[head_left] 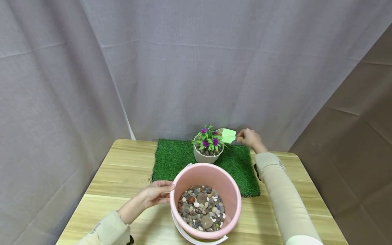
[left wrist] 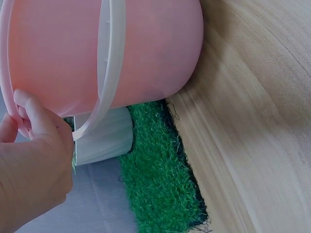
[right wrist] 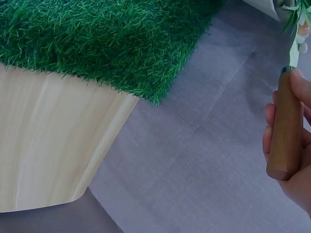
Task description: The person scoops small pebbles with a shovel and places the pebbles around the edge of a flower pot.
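Observation:
A pink bucket [head_left: 226, 178] stands at the front of the table, with mixed pebbles [head_left: 203, 211] across its bottom. My left hand [head_left: 156, 194] grips its rim on the left side; the left wrist view shows the thumb and fingers [left wrist: 34, 109] pinching that rim. Beyond the bucket, my right hand [head_left: 249, 138] holds a small trowel by its brown wooden handle [right wrist: 285, 133]. The pale green blade [head_left: 228, 135] is at the right rim of a white flowerpot [head_left: 205, 158]. A few pebbles lie at the blade's tip. Purple flowers [head_left: 205, 143] and green leaves rise from the pot, with stones around their base.
Under the pot lies a green artificial grass mat [head_left: 174, 160] on the wooden table [head_left: 122, 173]. The bucket's white carrying handle [left wrist: 114, 53] hangs down its side. Grey curtains [head_left: 196, 68] stand behind the table, and a brown curtain [head_left: 361, 136] is at right.

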### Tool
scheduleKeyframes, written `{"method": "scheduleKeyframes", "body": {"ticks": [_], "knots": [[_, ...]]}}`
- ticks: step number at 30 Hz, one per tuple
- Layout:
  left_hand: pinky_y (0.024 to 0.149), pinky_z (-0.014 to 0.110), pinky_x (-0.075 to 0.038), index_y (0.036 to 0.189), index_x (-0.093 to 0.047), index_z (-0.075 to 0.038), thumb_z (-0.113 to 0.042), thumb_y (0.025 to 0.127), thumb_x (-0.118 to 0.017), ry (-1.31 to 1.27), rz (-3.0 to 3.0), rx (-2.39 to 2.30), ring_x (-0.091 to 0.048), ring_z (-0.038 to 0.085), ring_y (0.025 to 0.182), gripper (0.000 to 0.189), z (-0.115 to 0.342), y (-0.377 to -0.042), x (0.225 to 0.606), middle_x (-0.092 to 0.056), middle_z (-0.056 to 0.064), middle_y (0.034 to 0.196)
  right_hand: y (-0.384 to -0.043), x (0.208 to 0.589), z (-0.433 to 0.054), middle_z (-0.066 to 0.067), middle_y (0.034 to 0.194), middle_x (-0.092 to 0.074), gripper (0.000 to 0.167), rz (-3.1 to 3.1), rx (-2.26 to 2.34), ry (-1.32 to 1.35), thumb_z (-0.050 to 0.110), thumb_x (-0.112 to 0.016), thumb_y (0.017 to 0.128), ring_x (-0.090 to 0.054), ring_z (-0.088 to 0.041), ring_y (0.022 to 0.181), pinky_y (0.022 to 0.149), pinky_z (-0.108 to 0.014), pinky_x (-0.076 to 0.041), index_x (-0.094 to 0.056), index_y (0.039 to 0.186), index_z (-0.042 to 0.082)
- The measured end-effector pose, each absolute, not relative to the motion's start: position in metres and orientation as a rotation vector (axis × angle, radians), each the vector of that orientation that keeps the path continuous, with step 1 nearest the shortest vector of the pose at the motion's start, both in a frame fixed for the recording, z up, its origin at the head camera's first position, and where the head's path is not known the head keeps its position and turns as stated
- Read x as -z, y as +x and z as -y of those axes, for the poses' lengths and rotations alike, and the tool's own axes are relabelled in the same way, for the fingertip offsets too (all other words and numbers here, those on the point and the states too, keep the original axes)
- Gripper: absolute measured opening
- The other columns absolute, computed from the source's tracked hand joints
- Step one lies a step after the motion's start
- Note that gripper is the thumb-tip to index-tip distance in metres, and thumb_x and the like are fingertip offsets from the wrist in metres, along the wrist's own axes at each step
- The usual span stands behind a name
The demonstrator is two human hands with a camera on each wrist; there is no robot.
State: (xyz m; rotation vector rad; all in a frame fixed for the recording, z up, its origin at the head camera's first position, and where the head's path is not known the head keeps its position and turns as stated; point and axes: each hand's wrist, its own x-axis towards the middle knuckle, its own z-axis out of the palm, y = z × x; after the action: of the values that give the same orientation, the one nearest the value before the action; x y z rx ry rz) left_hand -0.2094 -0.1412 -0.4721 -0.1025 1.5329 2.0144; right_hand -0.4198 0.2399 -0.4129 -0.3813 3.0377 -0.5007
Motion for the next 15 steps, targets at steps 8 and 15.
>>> {"method": "scheduleKeyframes", "body": {"ticks": [8,15], "knots": [[0.078,0.022,-0.061,0.118,-0.053,0.006,-0.015,0.086,-0.067,-0.116,-1.536,-2.007,-0.067,0.009,0.080,0.041,0.138,-0.210,0.472,-0.068,0.001,0.087,-0.426,0.416,-0.232,-0.015,0.099,-0.069,0.021,-3.098,0.429,-0.443,0.018,-0.066,0.087,-0.064,-0.033,0.091,0.078,-0.052,-0.055,-0.067,0.100,0.002],[0.077,0.021,-0.062,0.118,-0.053,0.005,-0.015,0.087,-0.067,-0.118,-1.540,-2.006,-0.067,0.009,0.078,0.040,0.138,-0.211,0.471,-0.068,0.000,0.086,-0.429,0.412,-0.224,-0.013,0.094,-0.070,0.018,-3.149,0.306,-0.563,0.014,-0.068,0.085,-0.065,-0.030,0.089,0.080,-0.050,-0.057,-0.068,0.098,0.002]]}}
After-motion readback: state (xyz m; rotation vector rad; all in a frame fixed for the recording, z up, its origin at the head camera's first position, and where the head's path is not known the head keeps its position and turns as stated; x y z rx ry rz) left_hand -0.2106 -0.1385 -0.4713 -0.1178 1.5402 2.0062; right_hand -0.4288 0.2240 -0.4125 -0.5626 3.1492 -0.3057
